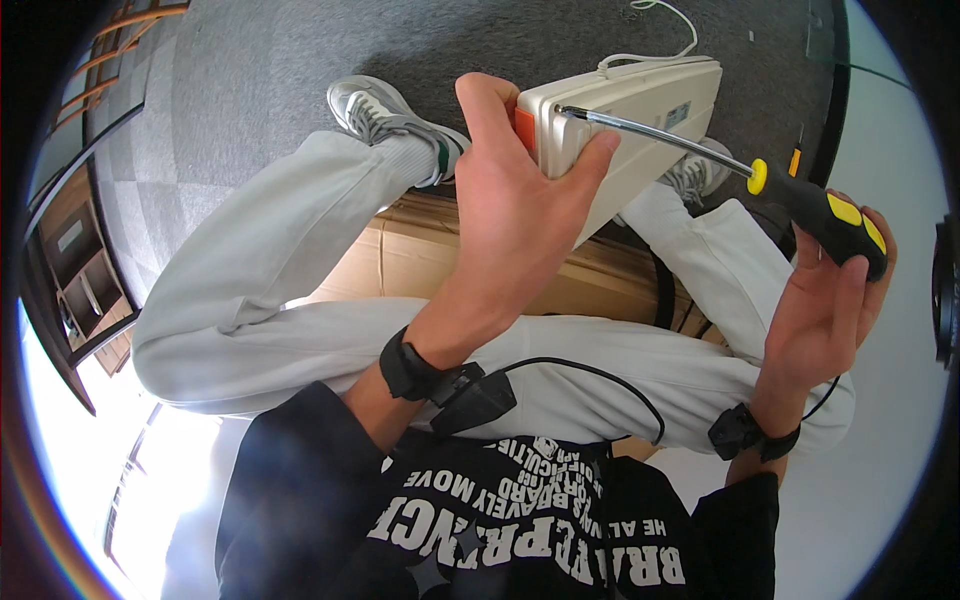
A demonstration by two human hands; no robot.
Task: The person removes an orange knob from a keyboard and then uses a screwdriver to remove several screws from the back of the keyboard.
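My left hand (pixel 520 200) grips one end of a boxy white plastic device (pixel 640 140), its thumb on the near face and its fingers round the end. An orange-red part (pixel 525 130) shows beside those fingers. From the device's far side runs a white cord (pixel 655 55). My right hand (pixel 820 300) is closed round the black and yellow handle of a screwdriver (pixel 690 145). The long metal shaft slants up to the left across the device. Its tip meets the casing near the corner, at what looks like a screw hole; the screw itself is too small to make out.
Beneath the device lies a cardboard box (pixel 400 255), between my legs. A slim orange-handled tool (pixel 796 155) is at the right, by a dark edge. Grey carpet (pixel 260 60) spreads beyond my shoes. Wooden shelving (pixel 90 270) stands far left. A black cable (pixel 600 370) trails from my left wrist strap.
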